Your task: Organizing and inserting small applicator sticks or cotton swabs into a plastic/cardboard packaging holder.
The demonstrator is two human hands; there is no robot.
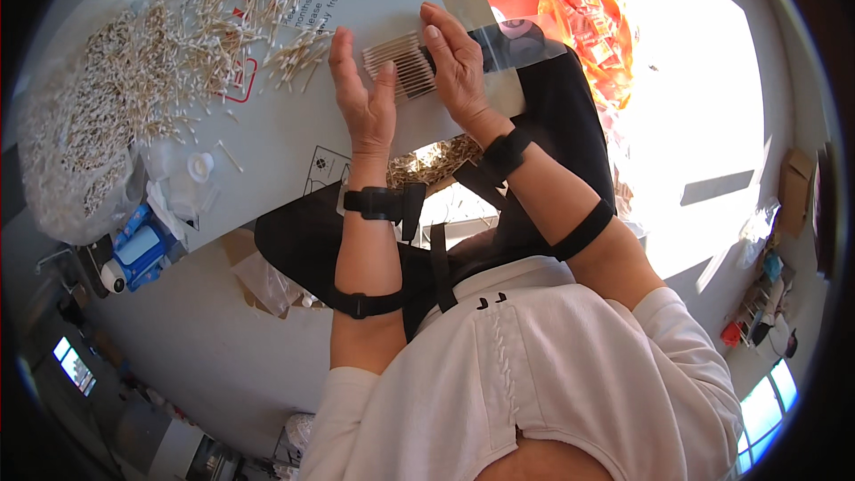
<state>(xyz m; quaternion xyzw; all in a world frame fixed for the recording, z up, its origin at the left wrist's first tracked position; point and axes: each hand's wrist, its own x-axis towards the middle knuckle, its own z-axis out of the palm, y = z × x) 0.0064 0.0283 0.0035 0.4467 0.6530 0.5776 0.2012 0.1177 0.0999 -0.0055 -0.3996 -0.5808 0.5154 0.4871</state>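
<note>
The neat row of cotton swabs (401,67) sits between the person's left hand (367,114) and right hand (463,80); whether it rests on the tabletop (276,138) is unclear. The fingers of both hands are extended, not clenched, flanking the row. Light, even pressure from both sides would likely keep the sticks parallel and their tips aligned. Stray swabs (298,58) by the left hand could snag, as could the clear plastic (533,49) beside the right; a swab-filled bag (85,125) lies farther left.
</note>
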